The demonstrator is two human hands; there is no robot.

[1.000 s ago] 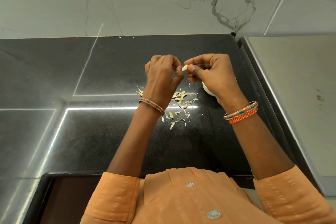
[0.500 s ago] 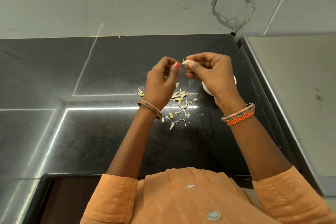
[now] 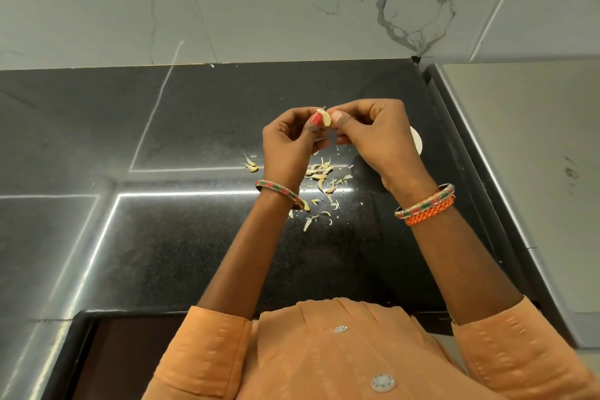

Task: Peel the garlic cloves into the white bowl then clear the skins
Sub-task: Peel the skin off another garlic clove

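2 hands pinch 1 garlic clove (image 3: 324,118) above the counter (image 3: 201,127): left hand (image 3: 289,143) and right hand (image 3: 373,136) both grip it. White bowl (image 3: 417,140) lies right, nearer the right hand, skins (image 3: 321,172) below.

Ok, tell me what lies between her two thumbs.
In the head view, a garlic clove sits pinched between the left hand and the right hand, above the scattered skins.
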